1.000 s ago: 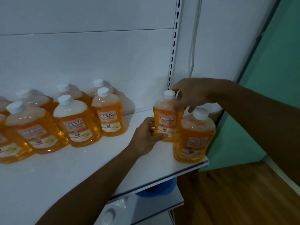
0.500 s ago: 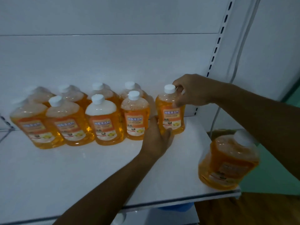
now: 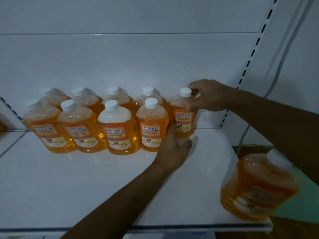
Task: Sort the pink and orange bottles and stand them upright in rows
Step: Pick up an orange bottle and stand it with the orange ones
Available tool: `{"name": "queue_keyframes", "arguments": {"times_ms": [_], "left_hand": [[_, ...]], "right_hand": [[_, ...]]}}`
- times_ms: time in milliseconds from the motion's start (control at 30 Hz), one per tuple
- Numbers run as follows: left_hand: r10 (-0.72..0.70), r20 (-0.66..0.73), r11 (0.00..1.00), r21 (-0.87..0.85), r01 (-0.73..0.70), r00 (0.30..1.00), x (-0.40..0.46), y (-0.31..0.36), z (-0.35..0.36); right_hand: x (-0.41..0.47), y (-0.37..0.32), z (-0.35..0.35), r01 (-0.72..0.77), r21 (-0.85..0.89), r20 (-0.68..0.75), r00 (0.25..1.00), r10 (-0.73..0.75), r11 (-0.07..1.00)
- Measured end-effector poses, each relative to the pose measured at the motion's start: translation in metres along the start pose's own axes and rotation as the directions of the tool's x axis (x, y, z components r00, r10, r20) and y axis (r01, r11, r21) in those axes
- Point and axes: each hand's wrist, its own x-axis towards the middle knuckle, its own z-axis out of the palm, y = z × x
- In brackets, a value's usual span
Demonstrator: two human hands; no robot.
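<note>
Slotting an orange floor-cleaner bottle (image 3: 183,116) onto the right end of the back row.

Right hand (image 3: 209,95) pinches its neck by the white cap (image 3: 185,92) to steer, left hand (image 3: 172,149) cups the base so it stays upright on the white shelf (image 3: 86,187). One more bottle (image 3: 259,188) waits near the front right edge.

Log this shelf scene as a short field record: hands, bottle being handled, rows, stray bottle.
left hand: left hand rests against the lower body of the held bottle
right hand: right hand grips the held bottle at its neck, beside the white cap
held bottle: upright, at the right end of the back row
rows: orange bottles upright, two rows, four in front
stray bottle: edge bottle alone at the shelf front right corner, blurred
pink bottles: none visible
</note>
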Motion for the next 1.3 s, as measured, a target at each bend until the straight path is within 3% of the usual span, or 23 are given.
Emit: {"name": "queue_keyframes", "arguments": {"times_ms": [233, 467, 667, 867, 1033, 1300], "left_hand": [[0.008, 0.020, 1.000, 0.019, -0.008, 1.000, -0.007, -0.005, 0.002], [0.101, 0.047, 0.995, 0.019, -0.102, 0.994, -0.029, 0.003, 0.013], [0.064, 0.187, 0.998, -0.028, -0.060, 0.980, -0.036, 0.012, 0.023], [0.073, 0.303, 0.997, -0.044, -0.062, 0.950, -0.049, 0.019, 0.025], [0.055, 0.351, 0.998, -0.023, -0.051, 0.935, -0.072, 0.023, 0.017], [0.043, 0.328, 0.999, 0.008, -0.048, 0.944, -0.126, 0.030, 0.009]], "right_hand": [[-0.007, -0.002, -0.005, -0.033, 0.004, 0.054, 0.998, 0.032, 0.999], [-0.054, 0.004, -0.023, -0.159, 0.101, -0.010, 0.987, 0.161, 0.982], [-0.120, 0.014, -0.021, -0.293, 0.321, -0.038, 0.946, 0.322, 0.900], [-0.180, -0.011, -0.019, -0.377, 0.410, -0.117, 0.881, 0.458, 0.830], [-0.212, -0.043, -0.004, -0.399, 0.328, -0.239, 0.842, 0.484, 0.856], [-0.269, -0.058, 0.029, -0.470, 0.309, -0.300, 0.777, 0.554, 0.827]]}}
